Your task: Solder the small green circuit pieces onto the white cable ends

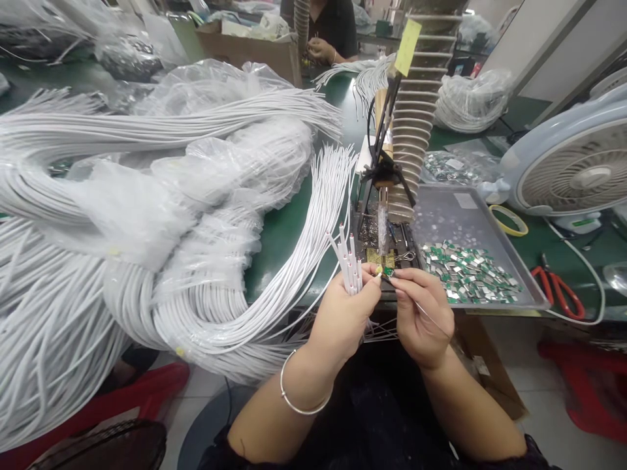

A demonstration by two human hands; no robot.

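While the left hand (pixel 345 310) grips a bunch of white cables (pixel 351 266), the right hand (pixel 425 313) pinches a small green board (pixel 388 271), just below a soldering iron (pixel 383 219). A ribbed hose (pixel 421 98) rises close behind; heaped cables (pixel 196 300) crowd the left, a fan (pixel 582 156) the right. The grey tray (pixel 438 205) holds loose green-and-silver boards (pixel 470 271), beside red-handled pliers (pixel 558 287) and a tape roll (pixel 509 220). Plastic fills the cardboard box (pixel 245 55); clear bags (pixel 142 209) wrap some heaped cables.

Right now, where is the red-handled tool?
In the head view, the red-handled tool lies on the green bench at the right, between the grey tray and the white cable.
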